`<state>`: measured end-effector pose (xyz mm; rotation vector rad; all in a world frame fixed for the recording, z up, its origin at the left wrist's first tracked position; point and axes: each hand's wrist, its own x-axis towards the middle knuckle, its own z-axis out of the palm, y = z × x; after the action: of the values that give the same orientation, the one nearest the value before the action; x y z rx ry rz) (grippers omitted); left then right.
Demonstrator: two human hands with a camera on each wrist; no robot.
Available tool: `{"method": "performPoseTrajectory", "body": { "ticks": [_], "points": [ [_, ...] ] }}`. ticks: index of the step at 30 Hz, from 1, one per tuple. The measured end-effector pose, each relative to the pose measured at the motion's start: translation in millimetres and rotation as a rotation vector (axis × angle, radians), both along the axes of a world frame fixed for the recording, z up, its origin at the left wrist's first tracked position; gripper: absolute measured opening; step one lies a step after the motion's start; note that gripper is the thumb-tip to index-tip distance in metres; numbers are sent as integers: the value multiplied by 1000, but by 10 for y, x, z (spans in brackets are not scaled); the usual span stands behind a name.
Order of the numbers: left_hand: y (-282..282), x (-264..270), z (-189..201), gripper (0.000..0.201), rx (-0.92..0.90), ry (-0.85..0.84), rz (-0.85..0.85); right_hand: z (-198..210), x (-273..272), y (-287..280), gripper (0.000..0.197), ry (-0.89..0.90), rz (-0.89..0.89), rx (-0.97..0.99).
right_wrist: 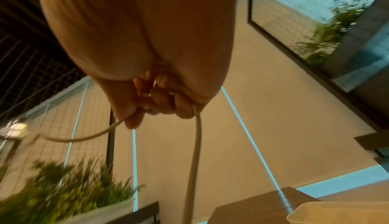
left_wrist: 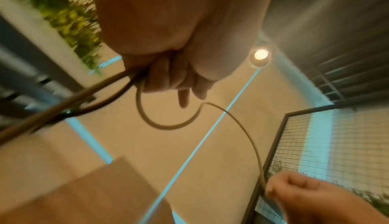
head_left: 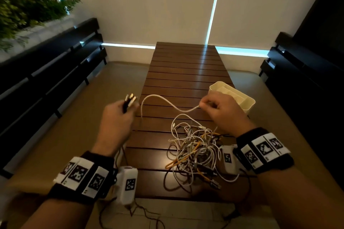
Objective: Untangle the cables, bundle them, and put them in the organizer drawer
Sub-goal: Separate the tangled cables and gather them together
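A slatted wooden table (head_left: 186, 72) bears a tangled heap of white, orange and dark cables (head_left: 197, 150), with a cream organizer drawer (head_left: 249, 102) beyond. The right hand (head_left: 221, 111) pinches a white cable (head_left: 163, 98) arching to the left hand (head_left: 115, 121), whose fingers curl round several cable plugs (head_left: 130, 98).

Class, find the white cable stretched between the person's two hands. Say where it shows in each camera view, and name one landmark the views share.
Head: the white cable arcs over the table at centre, from the left hand to the right hand.
Left wrist: it loops under the fingers and runs to lower right.
Right wrist: it leaves the fingers leftward and hangs down at centre.
Shared landmark: the cream organizer, in the head and right wrist views only.
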<state>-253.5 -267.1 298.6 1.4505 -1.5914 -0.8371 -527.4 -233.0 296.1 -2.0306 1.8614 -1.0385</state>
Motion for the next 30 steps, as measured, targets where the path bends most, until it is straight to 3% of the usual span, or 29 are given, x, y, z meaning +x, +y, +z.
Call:
{"method": "performPoseTrajectory", "body": {
  "ticks": [4,8,12,15,20,25,27,30],
  "points": [
    [58,-102,298,9,-187,34,-85,-118,217,-2,13,110,108,52],
    [68,-335,221,13,-108,-48,-362,-15,418,34,9,-3,198,-43],
    [95,-454,40,25,25,2,-509,44,460,95,6,-127,172,-67],
    [109,-477,-3,21,-43,47,-496,-37,416,139,8,-231,138,-21],
    [83,-407,151,15,-179,227,-366,-413,338,228,22,-451,99,238],
    [59,-298,-46,20,-119,427,-189,-659,262,263,24,-552,85,350],
    [45,-218,-169,22,-53,322,-158,-581,211,257,22,-650,11,316],
    [4,-97,-319,27,193,-141,-346,-276,117,220,17,-683,-64,151]
  ]
}}
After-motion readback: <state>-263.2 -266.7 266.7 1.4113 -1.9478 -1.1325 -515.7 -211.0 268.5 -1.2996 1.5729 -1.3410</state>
